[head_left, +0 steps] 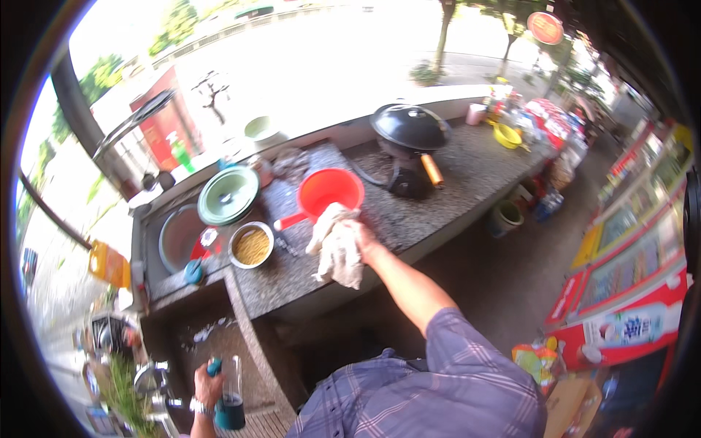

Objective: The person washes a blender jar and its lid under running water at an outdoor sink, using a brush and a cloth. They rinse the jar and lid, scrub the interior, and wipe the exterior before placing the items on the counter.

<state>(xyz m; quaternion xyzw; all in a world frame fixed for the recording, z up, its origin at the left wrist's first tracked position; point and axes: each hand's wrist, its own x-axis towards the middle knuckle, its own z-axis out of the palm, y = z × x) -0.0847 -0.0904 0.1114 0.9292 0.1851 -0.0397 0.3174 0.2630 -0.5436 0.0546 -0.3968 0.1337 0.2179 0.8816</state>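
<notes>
"Plaid shirt [431,387], foreground, nearest the camera on my remote feed. What do I mark at left, by the stone sink [253,332]?"

"Left hand [205,387], closed on the teal grip of a clear-and-teal container [231,414]. Blur keeps me from telling its exact kind."

"Proceeding right, along the counter [471,157]?"

"Green bowls [216,191], stacked; just nearer, a metal bowl [231,248] with yellow contents; then a red dipper [330,190], its handle pointing down-left, toward the metal bowl."

"Where is the cloth [339,252]?"

"At the dipper's near rim, overlapping it in my view, grasped by the right hand [366,243]. Folds hide the fingers, so I cannot tell whether they also grip the rim."

"Which relation do I judge decisive?"

"Cloth to dipper. I see the dipper's cup just beyond the cloth and slightly left of the right hand; the cloth's long axis runs from that rim toward the counter's near edge. The right hand is the nearer; the left is well apart, at the sink."

"Farther right?"

"Black lidded pot [410,129], beyond the dipper, clear of both hands."
</notes>
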